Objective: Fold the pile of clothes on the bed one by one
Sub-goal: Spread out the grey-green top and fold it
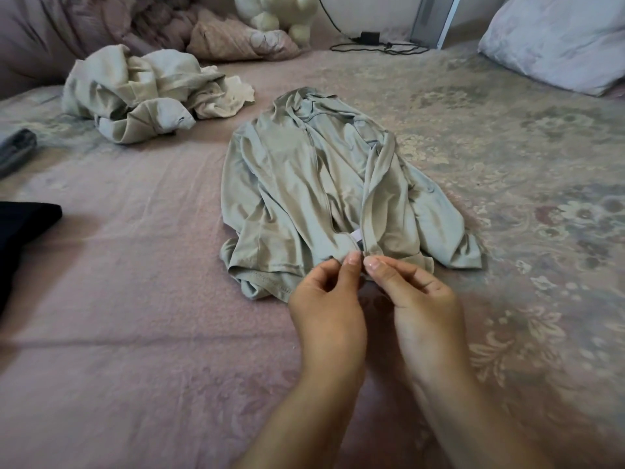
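Observation:
A pale grey-green hooded zip jacket (304,184) lies spread out in the middle of the bed, hood away from me and hem near my hands. My left hand (328,306) pinches the bottom end of the jacket's left front edge. My right hand (416,299) pinches the bottom end of the right front edge right beside it, thumbs almost touching at the zip base. A white label shows just above my fingers. A crumpled pile of pale beige and cream clothes (145,93) sits at the back left of the bed.
The bed carries a pink floral bedspread (135,299). A dark garment (23,238) lies at the left edge, a grey object (17,150) behind it. A pillow (561,38) is back right, a plush toy (280,15) and a black cable (378,45) at the back.

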`<state>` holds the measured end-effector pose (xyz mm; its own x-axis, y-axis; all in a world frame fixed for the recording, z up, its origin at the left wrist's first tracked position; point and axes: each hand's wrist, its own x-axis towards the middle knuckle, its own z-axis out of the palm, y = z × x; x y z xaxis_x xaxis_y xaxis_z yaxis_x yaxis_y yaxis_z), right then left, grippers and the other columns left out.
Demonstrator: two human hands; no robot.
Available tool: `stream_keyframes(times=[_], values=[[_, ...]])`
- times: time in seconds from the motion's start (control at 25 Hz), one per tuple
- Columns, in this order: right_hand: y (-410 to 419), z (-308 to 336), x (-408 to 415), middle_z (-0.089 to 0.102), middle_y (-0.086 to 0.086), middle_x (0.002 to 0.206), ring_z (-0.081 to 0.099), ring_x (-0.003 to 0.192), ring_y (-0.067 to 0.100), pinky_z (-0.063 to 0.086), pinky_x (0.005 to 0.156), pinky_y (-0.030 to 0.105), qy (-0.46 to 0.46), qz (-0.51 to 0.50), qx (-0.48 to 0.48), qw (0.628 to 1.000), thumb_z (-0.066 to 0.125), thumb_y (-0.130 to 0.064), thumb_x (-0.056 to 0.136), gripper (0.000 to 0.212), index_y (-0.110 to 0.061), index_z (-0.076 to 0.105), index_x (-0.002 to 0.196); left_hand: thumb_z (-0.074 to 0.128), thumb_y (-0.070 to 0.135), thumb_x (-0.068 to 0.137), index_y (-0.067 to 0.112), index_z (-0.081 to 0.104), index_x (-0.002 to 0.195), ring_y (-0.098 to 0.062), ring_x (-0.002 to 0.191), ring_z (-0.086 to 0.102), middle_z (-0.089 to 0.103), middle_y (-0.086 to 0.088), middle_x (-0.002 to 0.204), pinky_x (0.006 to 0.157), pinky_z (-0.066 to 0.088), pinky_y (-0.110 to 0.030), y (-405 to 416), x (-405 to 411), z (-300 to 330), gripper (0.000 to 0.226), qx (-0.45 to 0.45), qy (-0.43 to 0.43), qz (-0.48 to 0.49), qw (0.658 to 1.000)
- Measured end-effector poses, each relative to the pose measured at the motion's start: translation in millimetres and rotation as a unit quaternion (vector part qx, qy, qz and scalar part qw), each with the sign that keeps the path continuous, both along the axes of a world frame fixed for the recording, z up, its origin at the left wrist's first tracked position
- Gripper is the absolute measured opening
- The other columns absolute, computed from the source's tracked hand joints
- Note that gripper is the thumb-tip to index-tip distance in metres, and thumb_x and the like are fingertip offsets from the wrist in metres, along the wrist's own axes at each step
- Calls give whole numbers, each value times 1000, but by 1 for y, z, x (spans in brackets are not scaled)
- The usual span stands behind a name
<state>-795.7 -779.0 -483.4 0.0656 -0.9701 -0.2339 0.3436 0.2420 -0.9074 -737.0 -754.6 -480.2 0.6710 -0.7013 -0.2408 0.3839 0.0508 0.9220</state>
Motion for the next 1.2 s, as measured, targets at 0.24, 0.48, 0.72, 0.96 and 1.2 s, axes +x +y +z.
stream_keyframes(times=[0.24,0.48,0.72,0.96,1.2], values=[[4,-20,11,73,7,73,70,78,21,55,78,32,30,-10,1,999,70,-6,81,20,-17,73,65,65,21,89,13,64,70,-10,63,58,64,2,64,58,43,-19,11,18,-5,21,92,-366,-30,925],[1,-19,0,71,-13,71,65,71,-3,44,65,7,224,35,-193,955,71,-11,82,16,-22,69,71,63,21,91,9,58,60,-4,36,43,49,5,41,41,36,-16,15,31,-9,34,107,-241,-93,960],[-11,-28,-10,68,-1,89,58,88,21,42,84,24,407,-14,-543,734,62,-23,85,18,-9,73,88,58,20,94,7,57,64,-7,39,38,49,-4,54,39,33,-20,18,43,-9,32,61,-93,-155,982],[-28,-22,-16,68,-2,87,62,88,14,51,78,36,411,86,-511,750,57,-25,90,18,-11,68,87,61,15,91,4,67,75,-7,45,51,61,-6,63,46,47,-21,21,41,-13,20,33,-48,-131,990],[-27,-18,-11,67,-10,76,62,74,6,49,64,28,389,124,-435,802,55,-29,88,18,-16,68,87,66,12,86,1,69,76,-6,48,55,64,-2,59,47,50,-19,19,32,-17,15,12,-34,-113,993]])
